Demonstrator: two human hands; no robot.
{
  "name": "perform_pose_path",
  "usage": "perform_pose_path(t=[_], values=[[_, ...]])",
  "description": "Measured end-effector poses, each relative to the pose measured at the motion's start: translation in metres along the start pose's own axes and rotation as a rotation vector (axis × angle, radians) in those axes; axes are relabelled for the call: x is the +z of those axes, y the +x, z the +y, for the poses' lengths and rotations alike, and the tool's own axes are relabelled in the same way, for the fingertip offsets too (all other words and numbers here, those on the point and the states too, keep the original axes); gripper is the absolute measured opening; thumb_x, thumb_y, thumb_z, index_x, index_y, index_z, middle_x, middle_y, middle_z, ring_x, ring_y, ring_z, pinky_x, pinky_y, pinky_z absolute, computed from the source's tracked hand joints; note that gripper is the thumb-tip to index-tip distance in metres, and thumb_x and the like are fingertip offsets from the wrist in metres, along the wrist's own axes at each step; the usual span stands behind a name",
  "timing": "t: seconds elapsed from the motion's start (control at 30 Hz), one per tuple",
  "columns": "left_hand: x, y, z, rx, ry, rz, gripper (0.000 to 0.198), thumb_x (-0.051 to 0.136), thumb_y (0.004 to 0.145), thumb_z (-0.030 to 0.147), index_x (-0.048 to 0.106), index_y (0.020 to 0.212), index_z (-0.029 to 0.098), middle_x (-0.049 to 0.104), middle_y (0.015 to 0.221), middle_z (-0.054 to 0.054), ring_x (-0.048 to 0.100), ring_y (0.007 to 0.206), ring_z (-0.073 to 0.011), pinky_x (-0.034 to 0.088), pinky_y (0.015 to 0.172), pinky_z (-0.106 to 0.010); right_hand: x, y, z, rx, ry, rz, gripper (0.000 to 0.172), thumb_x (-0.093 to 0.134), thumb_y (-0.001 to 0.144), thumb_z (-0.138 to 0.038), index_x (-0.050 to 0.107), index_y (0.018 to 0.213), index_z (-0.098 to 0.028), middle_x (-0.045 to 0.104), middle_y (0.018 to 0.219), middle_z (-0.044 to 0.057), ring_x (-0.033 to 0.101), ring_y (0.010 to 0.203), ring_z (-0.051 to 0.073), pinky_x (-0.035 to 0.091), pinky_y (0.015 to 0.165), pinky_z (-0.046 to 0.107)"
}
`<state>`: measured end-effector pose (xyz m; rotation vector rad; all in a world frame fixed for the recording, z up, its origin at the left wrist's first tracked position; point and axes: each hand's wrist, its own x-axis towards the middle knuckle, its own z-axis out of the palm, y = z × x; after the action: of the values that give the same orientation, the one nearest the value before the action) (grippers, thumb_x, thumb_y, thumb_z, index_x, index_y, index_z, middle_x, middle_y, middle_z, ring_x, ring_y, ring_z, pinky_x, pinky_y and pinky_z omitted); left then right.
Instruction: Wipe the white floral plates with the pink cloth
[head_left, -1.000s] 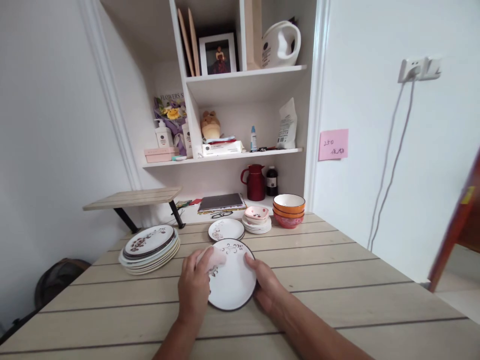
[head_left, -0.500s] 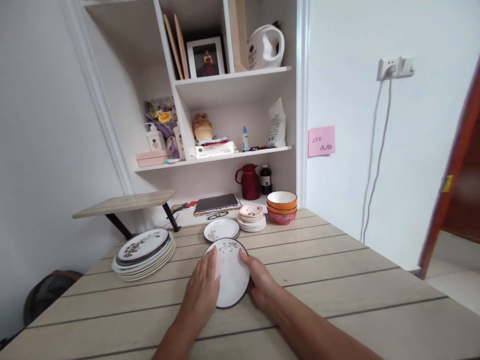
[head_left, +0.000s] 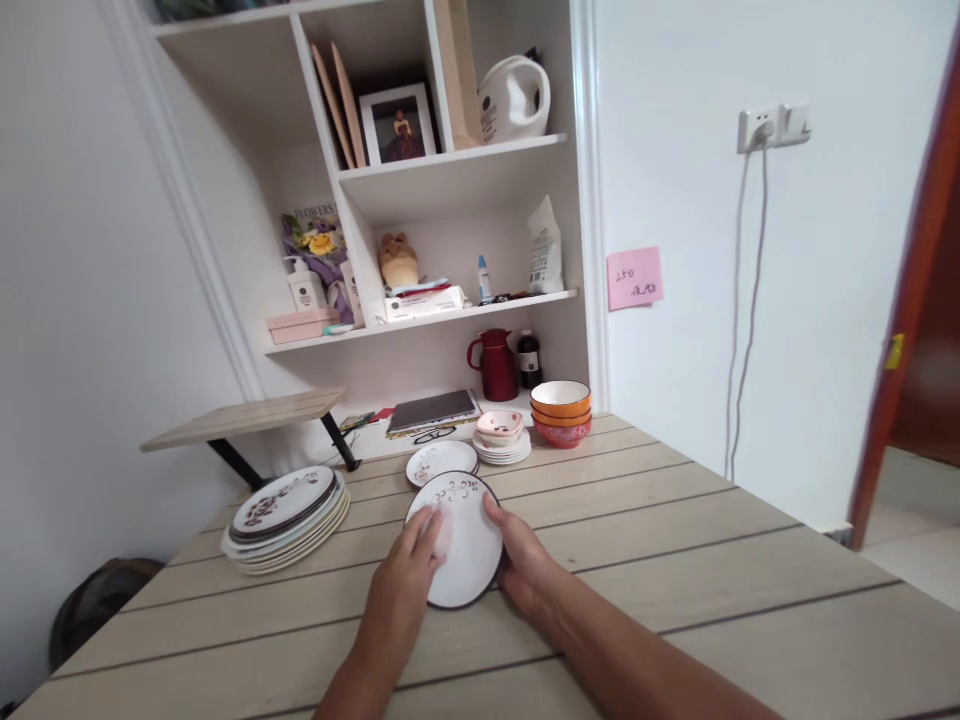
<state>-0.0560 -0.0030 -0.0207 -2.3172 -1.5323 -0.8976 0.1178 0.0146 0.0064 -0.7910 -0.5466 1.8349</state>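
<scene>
A round white plate (head_left: 471,565) with a dark rim and a scroll pattern is tilted toward me above the table. Gripping its right edge is my right hand (head_left: 521,555), thumb on the face and fingers underneath. My left hand (head_left: 409,565) lies over the plate's left side, its fingers bent around a pale pinkish cloth or wipe (head_left: 444,532) pressed on the face; the cloth is blurred and partly hidden. Just behind stand white patterned plates (head_left: 441,460). A taller stack of plates (head_left: 289,515) sits at the left.
Small pale plates topped by pink dishes (head_left: 501,440) and stacked orange and red bowls (head_left: 561,412) stand at the back of the slatted table (head_left: 660,560). A low wooden riser (head_left: 247,418) is at left. A red jug (head_left: 498,365) stands below the shelves.
My left hand's fingers have gone from flat to bent, and more of the pale cloth shows. The plate has shifted only slightly in my right hand. The camera view has moved a little.
</scene>
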Motion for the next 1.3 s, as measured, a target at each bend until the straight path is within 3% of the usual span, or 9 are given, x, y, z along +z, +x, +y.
perform_pose_path(t=[0.13, 0.33, 0.53, 0.77, 0.93, 1.13, 1.3], values=[[0.002, -0.002, -0.002, 0.138, 0.09, 0.066, 0.055, 0.04, 0.09, 0.008, 0.041, 0.141, 0.029, 0.053, 0.139, -0.003, 0.053, 0.124, -0.0168, 0.047, 0.103, -0.032, 0.001, -0.003, 0.001, -0.035, -0.021, -0.025, 0.045, 0.056, 0.084, -0.049, 0.063, 0.11, -0.013, 0.074, 0.098, 0.012, 0.069, 0.085, 0.022, 0.051, 0.082, 0.035], [-0.01, 0.0, 0.014, 0.377, 0.177, 0.067, 0.057, 0.035, 0.093, 0.007, 0.03, 0.146, 0.029, 0.047, 0.145, -0.001, 0.046, 0.13, -0.0136, 0.039, 0.109, -0.029, 0.006, -0.011, 0.004, -0.037, -0.061, -0.135, 0.05, 0.06, 0.081, -0.051, 0.065, 0.107, -0.009, 0.075, 0.092, 0.012, 0.069, 0.083, 0.023, 0.05, 0.084, 0.034], [-0.008, 0.008, 0.007, 0.232, 0.415, 0.323, 0.051, 0.043, 0.093, 0.009, 0.039, 0.142, 0.02, 0.053, 0.139, -0.009, 0.054, 0.123, -0.0191, 0.045, 0.101, -0.033, 0.009, -0.015, 0.013, -0.034, -0.105, -0.188, 0.049, 0.063, 0.08, -0.049, 0.063, 0.113, -0.012, 0.075, 0.098, 0.011, 0.068, 0.087, 0.023, 0.048, 0.086, 0.035], [-0.016, 0.01, 0.015, 0.121, 0.525, 0.271, 0.043, 0.041, 0.093, 0.008, 0.052, 0.132, 0.023, 0.056, 0.136, -0.005, 0.059, 0.112, -0.0229, 0.042, 0.095, -0.045, 0.011, -0.013, 0.01, 0.001, -0.018, -0.136, 0.045, 0.059, 0.084, -0.041, 0.062, 0.116, -0.01, 0.074, 0.101, 0.012, 0.069, 0.09, 0.023, 0.047, 0.09, 0.035], [-0.011, 0.007, 0.013, 0.021, 0.528, 0.306, 0.045, 0.045, 0.09, 0.006, 0.054, 0.13, 0.024, 0.06, 0.13, -0.006, 0.06, 0.103, -0.0247, 0.04, 0.094, -0.048, 0.011, -0.015, 0.007, 0.022, -0.055, -0.116, 0.047, 0.057, 0.086, -0.046, 0.063, 0.117, -0.011, 0.074, 0.104, 0.012, 0.069, 0.091, 0.022, 0.048, 0.09, 0.034], [-0.001, 0.008, 0.001, 0.139, 0.39, 0.275, 0.039, 0.047, 0.092, 0.014, 0.055, 0.129, 0.02, 0.062, 0.128, -0.007, 0.061, 0.105, -0.0229, 0.05, 0.083, -0.038, 0.006, -0.011, 0.012, -0.003, -0.115, -0.144, 0.052, 0.057, 0.084, -0.052, 0.06, 0.121, -0.015, 0.072, 0.111, 0.01, 0.067, 0.096, 0.022, 0.047, 0.092, 0.034], [0.002, 0.013, 0.0, 0.312, 0.216, 0.249, 0.044, 0.042, 0.092, 0.012, 0.05, 0.134, 0.024, 0.059, 0.133, -0.003, 0.055, 0.119, -0.0199, 0.049, 0.095, -0.037, 0.005, -0.007, 0.015, -0.038, -0.112, -0.171, 0.055, 0.057, 0.083, -0.055, 0.06, 0.121, -0.015, 0.072, 0.11, 0.01, 0.067, 0.096, 0.022, 0.047, 0.091, 0.035]])
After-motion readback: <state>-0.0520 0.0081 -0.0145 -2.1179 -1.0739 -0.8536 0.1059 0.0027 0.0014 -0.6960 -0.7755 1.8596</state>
